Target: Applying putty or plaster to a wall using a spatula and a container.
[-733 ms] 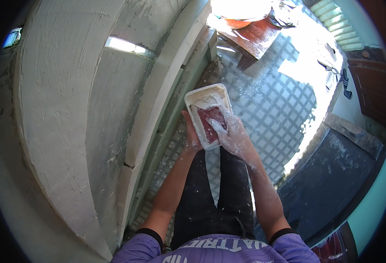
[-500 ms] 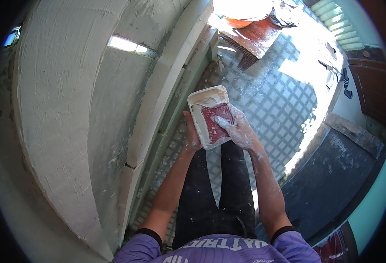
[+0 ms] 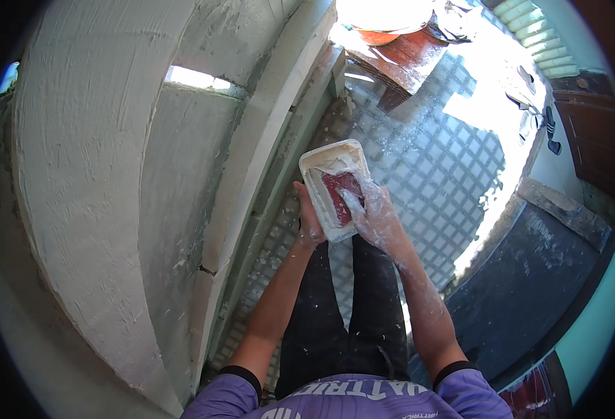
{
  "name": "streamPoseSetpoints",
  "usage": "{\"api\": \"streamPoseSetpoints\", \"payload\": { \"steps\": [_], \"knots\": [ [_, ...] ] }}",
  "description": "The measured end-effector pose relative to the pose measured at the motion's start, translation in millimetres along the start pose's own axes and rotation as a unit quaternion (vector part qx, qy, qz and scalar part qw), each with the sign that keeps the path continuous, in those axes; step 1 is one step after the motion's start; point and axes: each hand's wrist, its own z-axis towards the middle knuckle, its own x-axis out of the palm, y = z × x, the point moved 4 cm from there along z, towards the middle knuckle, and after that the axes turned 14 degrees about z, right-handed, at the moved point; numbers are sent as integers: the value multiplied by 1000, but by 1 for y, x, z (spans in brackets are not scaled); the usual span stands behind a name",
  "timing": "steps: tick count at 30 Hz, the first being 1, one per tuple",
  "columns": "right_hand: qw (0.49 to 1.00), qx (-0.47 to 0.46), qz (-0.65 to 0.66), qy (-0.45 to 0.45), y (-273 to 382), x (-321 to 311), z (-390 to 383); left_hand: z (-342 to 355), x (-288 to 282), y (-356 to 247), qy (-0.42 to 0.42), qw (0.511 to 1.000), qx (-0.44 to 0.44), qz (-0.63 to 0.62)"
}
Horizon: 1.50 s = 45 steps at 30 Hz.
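White plastered wall (image 3: 98, 174) just beside tray (image 3: 321, 162), tiled floor (image 3: 433, 167) below.

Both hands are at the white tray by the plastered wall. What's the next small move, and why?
Probably draw the red tool along the white tray to load plaster. The right hand grips the tool inside the tray, the left hand steadies the tray from below, and the wall beside them looks rough and unfinished.

Rough matt plaster wall (image 3: 98, 174), smooth plastic tray (image 3: 319, 199), patterned tiled floor (image 3: 433, 174)
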Motion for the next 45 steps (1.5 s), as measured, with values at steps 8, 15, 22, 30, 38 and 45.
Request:
{"api": "streamPoseSetpoints", "payload": {
  "steps": [8,15,22,30,38,45],
  "knots": [
    [973,42,229,1,-29,3,14,-5,0,-9,18,999,-33,34],
    [891,135,434,28,-9,-5,16,-6,-4,-12,35,998,-40,-40],
    [883,97,460,1,15,-32,7,-24,-26,3,-55,997,-30,-38],
    [904,-170,376,-114,108,3,56,-61,-49,18,-65,992,-71,-87],
    [909,-359,170,-124,166,97,63,-84,-60,17,-90,993,-56,55],
    [864,-386,247,-210,159,37,91,-88,-68,26,-93,994,-63,17]
  ]
}}
